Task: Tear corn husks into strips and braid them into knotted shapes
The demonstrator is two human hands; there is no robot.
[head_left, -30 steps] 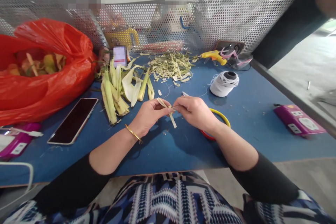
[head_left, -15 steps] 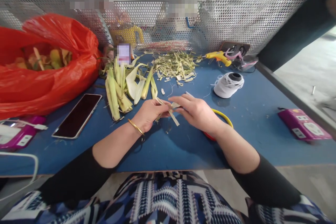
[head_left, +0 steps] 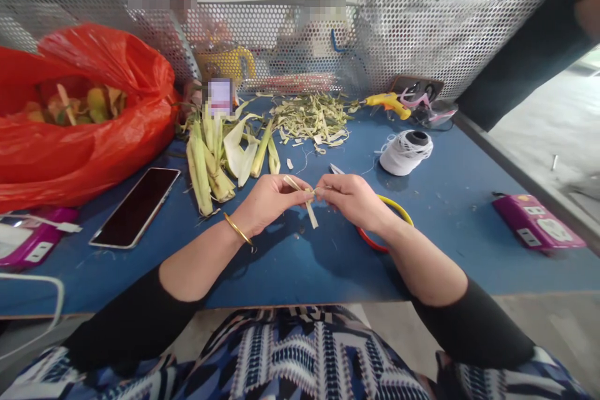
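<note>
Pale-yellow narrow husk strip (head_left: 312,216), flat and blunt-ended, is pinched in our left hand (head_left: 268,201), our right hand (head_left: 347,197) pressed together beside it.

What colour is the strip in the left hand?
The strip is pale cream-yellow; head view.

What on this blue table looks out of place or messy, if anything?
The white thread spool looks messy: slack loops hang loosely around its top instead of lying neatly wound. A small pale scrap also lies apart from the heap of shredded husk. Nothing looks clearly damaged.
</note>
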